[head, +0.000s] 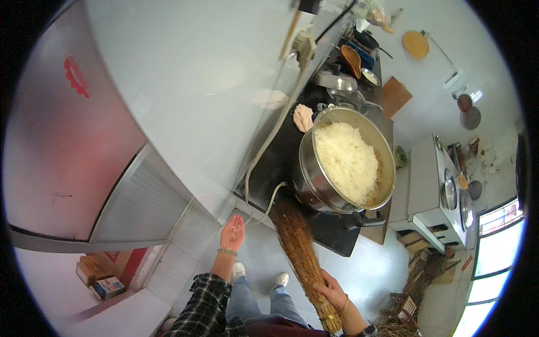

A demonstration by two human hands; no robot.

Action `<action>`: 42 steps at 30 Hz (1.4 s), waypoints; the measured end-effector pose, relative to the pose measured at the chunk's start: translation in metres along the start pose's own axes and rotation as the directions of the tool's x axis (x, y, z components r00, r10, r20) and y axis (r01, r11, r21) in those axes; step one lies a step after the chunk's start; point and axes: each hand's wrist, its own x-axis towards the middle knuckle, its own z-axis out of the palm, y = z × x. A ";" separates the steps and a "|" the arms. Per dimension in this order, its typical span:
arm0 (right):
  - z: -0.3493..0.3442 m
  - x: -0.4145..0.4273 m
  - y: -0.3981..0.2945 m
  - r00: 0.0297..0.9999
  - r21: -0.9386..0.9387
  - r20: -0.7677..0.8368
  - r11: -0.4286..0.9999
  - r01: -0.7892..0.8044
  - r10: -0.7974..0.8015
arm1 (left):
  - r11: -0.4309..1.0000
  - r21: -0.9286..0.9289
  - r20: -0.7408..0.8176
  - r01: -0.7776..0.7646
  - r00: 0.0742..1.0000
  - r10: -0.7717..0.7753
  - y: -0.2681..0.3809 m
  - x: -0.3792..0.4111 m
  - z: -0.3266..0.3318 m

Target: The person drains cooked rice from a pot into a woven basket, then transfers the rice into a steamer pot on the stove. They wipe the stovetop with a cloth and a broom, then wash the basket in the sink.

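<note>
My right hand (pixel 334 291) grips a brown plant-fibre hand broom (pixel 299 257) near its bound end. The broom's bristles lie at the front edge of the black countertop (pixel 332 240), below a power cord. To the left, my left hand (pixel 232 234) is held palm up with its fingers together and small pale bits on the palm. On the counter stands a large metal steamer pot (pixel 313 168) filled with white cooked rice (pixel 347 160). A pinkish cloth (pixel 303 118) lies beside it.
Behind the pot are a metal lid (pixel 335 80) and a wooden ladle (pixel 351 61). A beige cord (pixel 269 141) runs down along the wall. A cooking range (pixel 433 177) stands at right, with firewood (pixel 414 276) below. A large cabinet (pixel 76 147) is at left.
</note>
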 end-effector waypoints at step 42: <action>-0.234 -0.159 0.134 0.959 -0.091 -0.271 0.994 0.057 -0.079 | 0.980 0.196 -0.081 0.034 0.997 -0.018 -0.140 -0.169 0.023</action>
